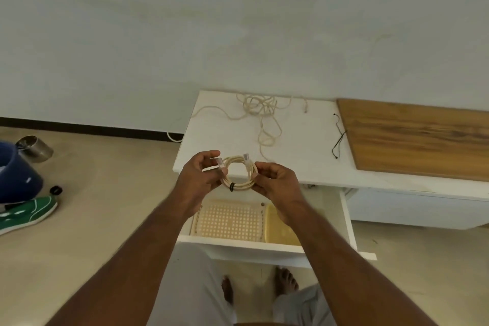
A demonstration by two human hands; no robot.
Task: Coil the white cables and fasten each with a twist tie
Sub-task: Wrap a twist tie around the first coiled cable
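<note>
White desk (pixel 296 145) is sitting against the wall w/ a wooden board (pixel 420 137) covering its right part. Loose white cable (pixel 260 108) is sprawling near the back edge, its tail running twd the front edge; no single axis. Drawer (pixel 238 242) is hanging open below the front edge. Coiled cable (pixel 239 173) is being held in the air just over the front edge, ring facing the camera, both plugs pointing up, cream-coloured, black twist tie (pixel 232 186) wrapping its lower left. Left hand (pixel 198 180) is pinching the coil's left side, right hand (pixel 277 185) pinching its right. Spare black tie (pixel 338 137) is lying beside the board.
</note>
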